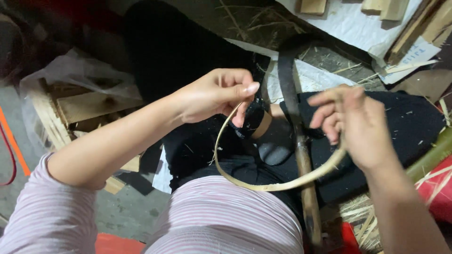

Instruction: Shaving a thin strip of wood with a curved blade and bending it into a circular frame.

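Observation:
A thin pale bamboo strip (263, 185) bends in a wide loop over my lap. My left hand (216, 94) pinches one end of the strip between thumb and fingers near the middle of the view. My right hand (358, 124) grips the other end at the right, fingers curled around it. A long knife with a dark curved blade (286, 80) and a wooden handle (308, 188) lies across my black trousers, under the loop and between my hands.
A clear plastic bag with wooden pieces (70, 110) sits at the left. Wood blocks and white sheeting (348, 21) lie at the top right. A green bamboo stalk (431, 160), straw scraps and a red object (438, 188) are at the right.

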